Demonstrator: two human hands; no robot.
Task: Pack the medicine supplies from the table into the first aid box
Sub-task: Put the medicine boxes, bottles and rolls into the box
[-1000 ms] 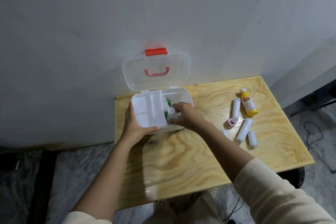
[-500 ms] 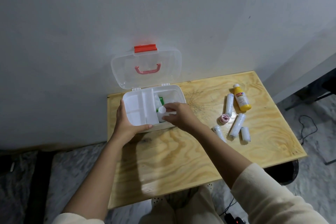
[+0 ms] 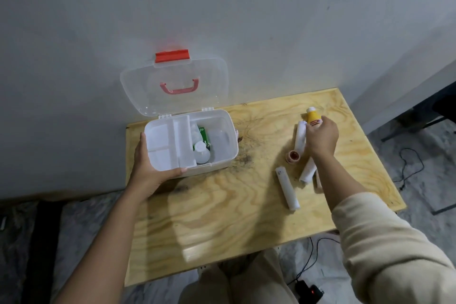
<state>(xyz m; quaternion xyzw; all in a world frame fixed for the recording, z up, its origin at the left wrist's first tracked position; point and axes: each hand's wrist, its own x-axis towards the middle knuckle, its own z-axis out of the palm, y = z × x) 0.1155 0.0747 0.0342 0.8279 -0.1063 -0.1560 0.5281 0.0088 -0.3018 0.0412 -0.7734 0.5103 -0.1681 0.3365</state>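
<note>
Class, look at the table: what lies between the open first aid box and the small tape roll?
In the head view, only bare plywood table lies between the first aid box and the tape roll.

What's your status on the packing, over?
Left hand steadying the open first aid box. Right hand closing on the yellow bottle, not lifted. Rolls and tape ring unpacked on the table. Nothing blocking.
</note>
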